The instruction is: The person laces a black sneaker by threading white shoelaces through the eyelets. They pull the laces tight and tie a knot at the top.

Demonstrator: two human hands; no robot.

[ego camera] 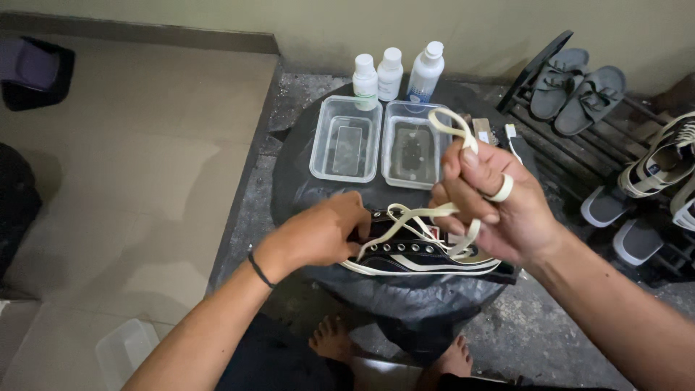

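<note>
Two bare hands work over one dark sneaker (416,255) with a white stripe, lying on its side on the tabletop (304,185), which is covered in black plastic. Left hand (323,233) presses on the shoe near the heel end, fingers curled together over the upper; how firmly they grip cannot be told. Right hand (492,203) is raised above the toe end, fingers clamped on a cream shoelace (434,211), with one turn wound round a finger and a loop standing above the knuckles.

Judgement on technique: the lace looks to be coming out of the eyelets. Best done by keeping the left hand firm on the shoe so it does not slide, and drawing the lace along the line of the eyelets, one crossing at a time, not yanking upward.

Position: the lace runs from the shoe's eyelet row, just beside the left fingers, up into the right fingers; the shoe sits directly below and between both hands.

Nearby: two clear plastic tubs (346,139) behind the shoe, three white bottles (391,72) beyond them, a shoe rack (579,130) to the right.
</note>
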